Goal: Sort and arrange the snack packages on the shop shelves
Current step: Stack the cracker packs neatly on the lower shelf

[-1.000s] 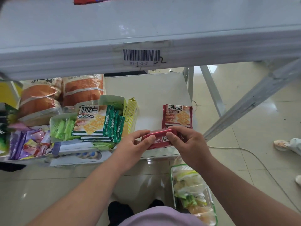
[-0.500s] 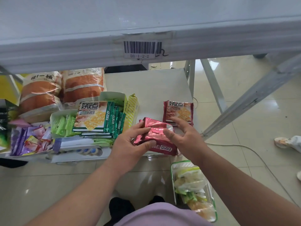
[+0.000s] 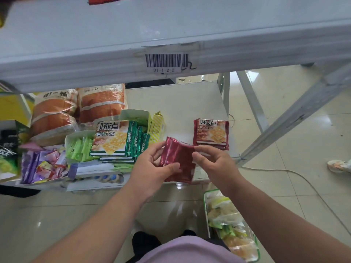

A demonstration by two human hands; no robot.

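Observation:
Both hands hold a red foil cracker packet [image 3: 178, 160] just above the front edge of the lower shelf [image 3: 176, 103]. My left hand [image 3: 153, 168] grips its left side, thumb across the front. My right hand [image 3: 214, 164] pinches its right edge. Its plain back faces me. Behind it, a small stack of matching red cracker packets [image 3: 211, 134] lies on the shelf's right part. Left of my hands sits a stack of green cracker packets [image 3: 117, 139].
Two orange bread bags [image 3: 76, 109] stand at the back left, with trays of light green sachets [image 3: 79, 149] and purple candies [image 3: 41, 166] in front. A green-rimmed basket [image 3: 256, 245] of snacks stands on the floor at lower right. The upper shelf's edge [image 3: 171, 54] hangs overhead.
The red packet has turned from edge-on to flat with its back towards me, and both hands have shifted grip and lifted it slightly.

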